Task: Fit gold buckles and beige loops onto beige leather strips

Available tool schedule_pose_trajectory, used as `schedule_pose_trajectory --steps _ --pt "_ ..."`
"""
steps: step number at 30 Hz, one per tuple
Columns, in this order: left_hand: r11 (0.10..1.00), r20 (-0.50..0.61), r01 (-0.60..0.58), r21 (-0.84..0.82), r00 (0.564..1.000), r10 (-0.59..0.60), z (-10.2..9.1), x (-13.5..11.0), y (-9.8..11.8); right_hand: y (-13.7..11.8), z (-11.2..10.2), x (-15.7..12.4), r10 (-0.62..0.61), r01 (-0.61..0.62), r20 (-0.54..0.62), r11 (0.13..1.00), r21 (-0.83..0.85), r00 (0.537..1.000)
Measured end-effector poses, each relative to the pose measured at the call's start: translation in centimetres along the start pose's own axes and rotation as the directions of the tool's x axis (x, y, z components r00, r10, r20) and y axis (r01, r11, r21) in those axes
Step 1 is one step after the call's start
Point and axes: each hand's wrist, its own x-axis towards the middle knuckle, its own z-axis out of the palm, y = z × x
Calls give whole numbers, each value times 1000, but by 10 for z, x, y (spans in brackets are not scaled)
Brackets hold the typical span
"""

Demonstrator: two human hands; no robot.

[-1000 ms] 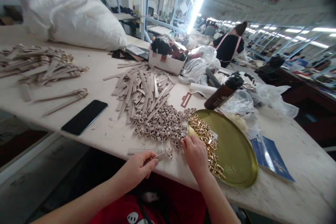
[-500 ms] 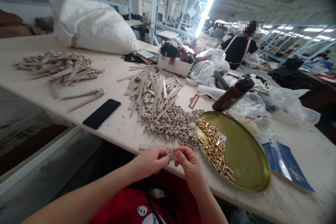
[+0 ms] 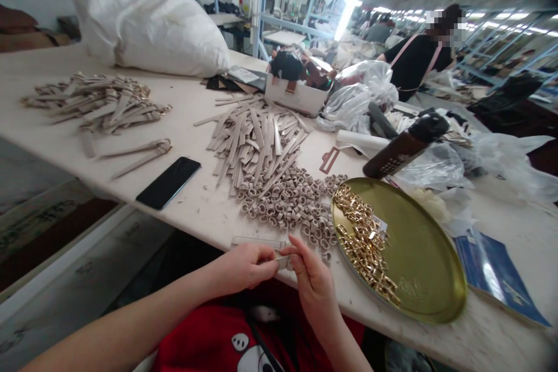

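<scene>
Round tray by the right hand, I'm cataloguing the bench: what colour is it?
The tray is shiny gold, clearest in the head view.

The tray (image 3: 429, 270) is dull gold; the buckles (image 3: 365, 246) on it shine brighter gold. Left of the tray, the loops (image 3: 291, 200), the strips (image 3: 257, 139) and the strap (image 3: 253, 242) are pale beige, and the phone (image 3: 168, 182) is black. Right of the tray the booklet (image 3: 497, 276) is blue; behind it the bottle (image 3: 403, 150) is brown, black-capped. The shirt (image 3: 204, 340) below the tray is red with panda faces.
</scene>
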Motion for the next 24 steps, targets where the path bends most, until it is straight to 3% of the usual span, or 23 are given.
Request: schedule_pose_trajectory --steps 5,8,15,20,24 --pt "1000 -100 -4 -1 995 3 5 1 6 -2 5 8 278 -250 -62 927 279 959" --pt "994 -169 -64 85 983 78 9 2 7 0 7 10 363 -331 -31 879 343 931" --pt "977 -259 -83 198 956 134 11 0 2 -2 9 -1 316 -280 -114 926 253 942" --pt "970 -179 -83 229 976 126 7 -7 5 -6 3 -3 371 -346 -5 871 348 929" --pt "981 -208 -102 166 969 136 9 -11 10 -11 2 -3 385 -387 108 788 479 917"
